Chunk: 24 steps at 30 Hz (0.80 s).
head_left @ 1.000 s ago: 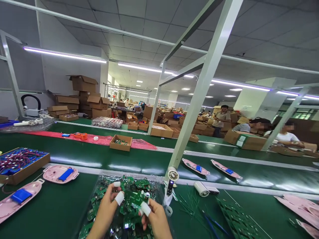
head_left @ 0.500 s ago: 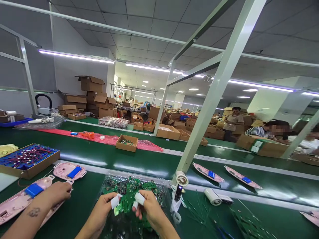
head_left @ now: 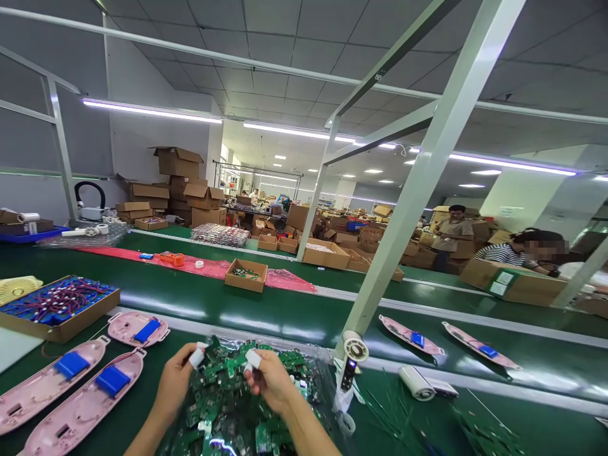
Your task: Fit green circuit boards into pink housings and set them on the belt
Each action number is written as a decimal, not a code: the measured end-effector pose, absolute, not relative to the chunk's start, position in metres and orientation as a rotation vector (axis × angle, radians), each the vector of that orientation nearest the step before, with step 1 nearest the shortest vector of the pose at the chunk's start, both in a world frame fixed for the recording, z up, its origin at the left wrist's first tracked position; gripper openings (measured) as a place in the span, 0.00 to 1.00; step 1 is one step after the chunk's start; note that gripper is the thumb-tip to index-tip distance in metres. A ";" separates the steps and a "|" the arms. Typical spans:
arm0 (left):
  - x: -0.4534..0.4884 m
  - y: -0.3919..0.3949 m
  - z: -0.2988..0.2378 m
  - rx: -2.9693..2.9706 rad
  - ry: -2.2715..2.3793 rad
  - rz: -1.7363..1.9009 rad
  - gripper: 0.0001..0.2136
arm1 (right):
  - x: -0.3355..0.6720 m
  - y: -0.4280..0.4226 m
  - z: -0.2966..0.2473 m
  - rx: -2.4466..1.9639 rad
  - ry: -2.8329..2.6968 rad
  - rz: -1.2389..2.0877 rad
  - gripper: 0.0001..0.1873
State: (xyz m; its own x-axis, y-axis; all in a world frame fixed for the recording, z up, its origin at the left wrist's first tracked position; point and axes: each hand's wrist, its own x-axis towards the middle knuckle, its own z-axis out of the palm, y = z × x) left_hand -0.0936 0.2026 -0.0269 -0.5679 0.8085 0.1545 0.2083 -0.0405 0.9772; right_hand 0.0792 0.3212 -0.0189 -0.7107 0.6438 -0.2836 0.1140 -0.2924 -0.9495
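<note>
A heap of small green circuit boards (head_left: 218, 392) lies on clear plastic in front of me. My left hand (head_left: 175, 377) is at the heap's left edge, thumb and fingertips together. White wrapping covers a fingertip there. Over the middle of the heap, my right hand (head_left: 272, 379) has its fingers curled and pinched, also with white wrapping on the tips. Against the green boards behind, I cannot make out what either pinch holds.
Pink shells (head_left: 85, 405) with blue battery packs lie at left beside a carton of wired blue packs (head_left: 59, 307). A small handheld fan (head_left: 352, 361) stands right of the heap by a metal post (head_left: 403, 209). Green wires (head_left: 387, 405) and a white cylinder (head_left: 417, 383) lie further right.
My hands have moved apart, the left one leftward; the green board seen between them is no longer visibly held by both. Another person's arm has left the pink shells at left.
</note>
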 end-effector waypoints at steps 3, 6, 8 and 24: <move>-0.099 0.206 -0.032 1.168 1.973 1.452 0.15 | 0.084 0.342 -0.014 -1.094 -1.773 1.887 0.14; -0.074 0.210 -0.036 1.294 2.144 1.362 0.25 | 0.097 0.363 -0.003 -1.214 -1.923 1.683 0.12; -0.044 0.209 -0.039 1.413 2.120 1.267 0.26 | 0.112 0.370 0.005 -1.236 -1.981 1.547 0.11; 0.022 0.211 -0.044 0.996 1.421 1.278 0.09 | 0.237 0.292 -0.029 -1.187 -1.861 1.595 0.16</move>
